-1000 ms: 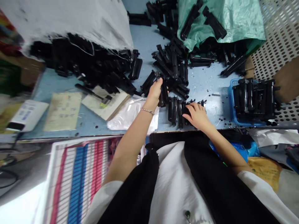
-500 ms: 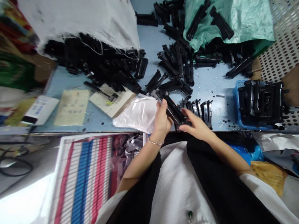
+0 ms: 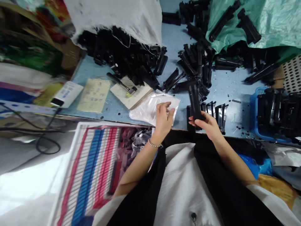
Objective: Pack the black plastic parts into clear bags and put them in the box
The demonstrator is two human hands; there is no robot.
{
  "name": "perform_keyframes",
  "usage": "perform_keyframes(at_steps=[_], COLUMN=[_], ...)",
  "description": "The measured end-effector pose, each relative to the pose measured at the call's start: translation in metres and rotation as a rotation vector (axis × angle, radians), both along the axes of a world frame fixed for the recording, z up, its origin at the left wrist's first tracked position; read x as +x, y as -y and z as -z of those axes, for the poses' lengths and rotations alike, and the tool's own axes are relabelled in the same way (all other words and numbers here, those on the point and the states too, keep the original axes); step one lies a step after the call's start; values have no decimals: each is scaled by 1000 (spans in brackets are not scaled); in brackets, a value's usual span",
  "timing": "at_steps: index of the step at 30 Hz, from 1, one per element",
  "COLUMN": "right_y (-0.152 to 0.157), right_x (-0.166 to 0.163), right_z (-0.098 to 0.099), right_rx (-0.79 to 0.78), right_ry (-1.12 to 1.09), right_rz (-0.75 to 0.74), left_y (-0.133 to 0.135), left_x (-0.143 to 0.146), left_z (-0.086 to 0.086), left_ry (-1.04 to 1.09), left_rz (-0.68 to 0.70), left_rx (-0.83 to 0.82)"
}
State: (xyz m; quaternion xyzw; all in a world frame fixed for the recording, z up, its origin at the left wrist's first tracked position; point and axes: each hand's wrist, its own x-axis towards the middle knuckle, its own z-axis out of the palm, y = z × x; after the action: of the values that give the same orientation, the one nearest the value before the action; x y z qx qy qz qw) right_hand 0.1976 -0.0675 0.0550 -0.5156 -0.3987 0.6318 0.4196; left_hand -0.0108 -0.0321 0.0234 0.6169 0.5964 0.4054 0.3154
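My right hand (image 3: 208,124) grips the lower end of a long black plastic part (image 3: 194,100), its thumb across the front. The part points away from me, near the table's front edge. Over a clear plastic bag (image 3: 147,110), my left hand (image 3: 164,119) holds nothing; its fingers are loosely bent and apart from the thumb. Whether its fingers touch the bag I cannot tell. Just beyond the right hand, several similar black parts (image 3: 219,114) stand side by side in a row.
Black parts spill from a white sack (image 3: 117,15) and a green sack (image 3: 279,25). A blue basket (image 3: 253,110) full of them stands right. A brush (image 3: 119,82) lies on a pad (image 3: 128,100), beside a paper sheet (image 3: 94,95). A striped bag (image 3: 87,169) is below left.
My left hand has let go of the black part and moved left over the plastic bag. My right hand now holds the part alone, turned more upright. The view has swung left.
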Motion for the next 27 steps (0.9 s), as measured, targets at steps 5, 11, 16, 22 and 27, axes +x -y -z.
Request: perform_keyframes(at_steps=[5,11,16,22,27], right_y=[-6,-2,-9,-30,-40], right_x=[-4,-25,-42,-85,-100], right_z=[-4,2,0,17,33], right_rx=[-63,-161,-193,-279,-239], right_ry=[-189,-287,-374,-588,-584], right_rz=[59,18,-26,-9,210], left_y=[-11,-18,-21,-18,-12], left_x=[-48,-78,-76,-73,-83], left_z=[23,21,22,15,-8], left_ry=[-346,-38,8,5,-411], left_rz=[99,137,142,91,210], left_rx=[-45,-165,-156,-126,140])
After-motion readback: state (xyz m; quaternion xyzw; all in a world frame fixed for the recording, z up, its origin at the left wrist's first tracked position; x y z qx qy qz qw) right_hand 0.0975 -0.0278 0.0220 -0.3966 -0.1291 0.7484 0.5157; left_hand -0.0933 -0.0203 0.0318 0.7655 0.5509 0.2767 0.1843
